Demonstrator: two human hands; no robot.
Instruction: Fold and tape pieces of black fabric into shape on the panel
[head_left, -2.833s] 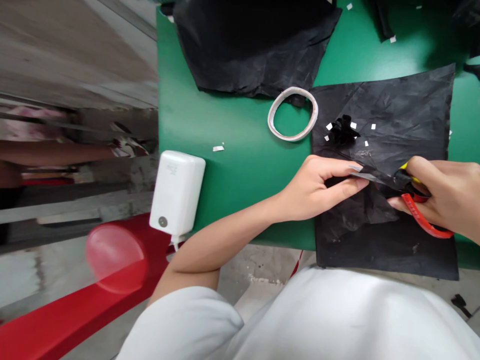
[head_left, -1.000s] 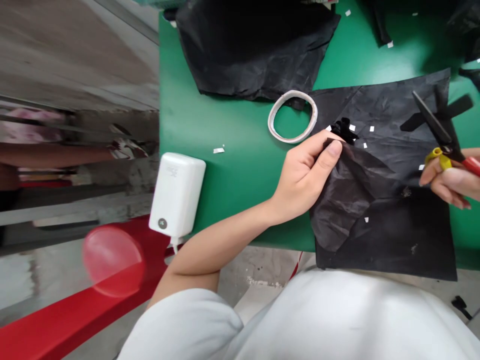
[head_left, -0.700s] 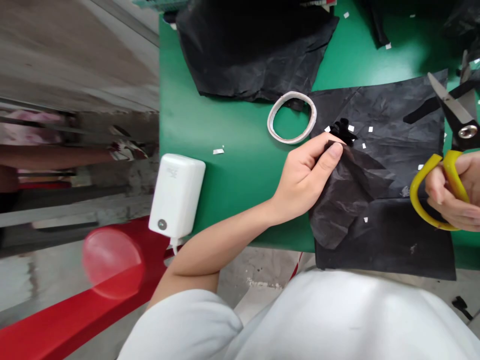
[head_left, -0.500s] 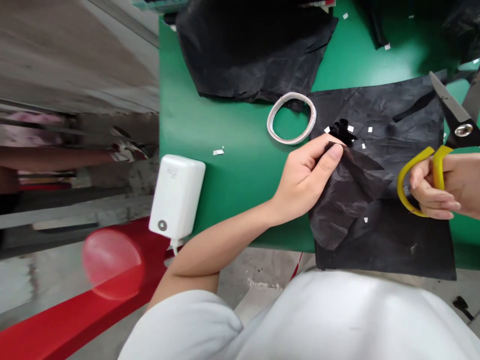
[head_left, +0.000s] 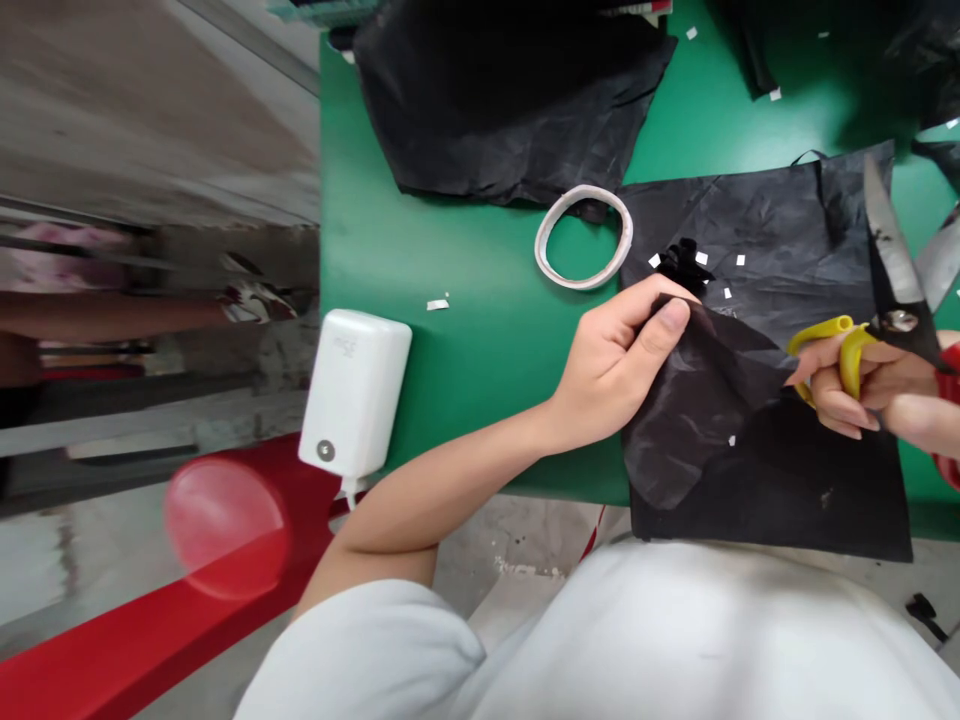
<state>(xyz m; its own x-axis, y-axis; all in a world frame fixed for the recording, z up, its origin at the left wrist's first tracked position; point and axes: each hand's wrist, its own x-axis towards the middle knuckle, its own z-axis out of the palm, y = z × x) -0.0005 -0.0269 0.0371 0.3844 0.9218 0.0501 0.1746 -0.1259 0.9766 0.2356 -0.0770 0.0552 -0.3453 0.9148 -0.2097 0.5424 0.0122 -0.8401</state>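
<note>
My left hand (head_left: 615, 360) pinches the upper corner of a thin black fabric piece (head_left: 675, 430), thumb on top. The piece stretches right, towards the fingers of my right hand (head_left: 862, 385), which appear to touch its far corner. My right hand holds a pair of scissors (head_left: 896, 290), fingers through the yellow handle loop; the other handle is red and partly cut off by the picture's edge. The blades point away from me and stand apart. Beneath lies a larger black fabric sheet (head_left: 847, 480) with small white bits and a black bunched strip (head_left: 682, 262) on it.
A white-rimmed tape ring (head_left: 541, 250) lies left of the sheet on the green table (head_left: 465, 370). Farther back is more black fabric (head_left: 510, 110). A white power bank (head_left: 356, 390) with a cable sits at the left edge, above a red stool (head_left: 225, 530). Someone's leg shows far left.
My right hand has moved slightly left with the scissors, reaching the fabric's far corner, which is now drawn out towards it. The red handle has come into view. My left hand keeps its pinch.
</note>
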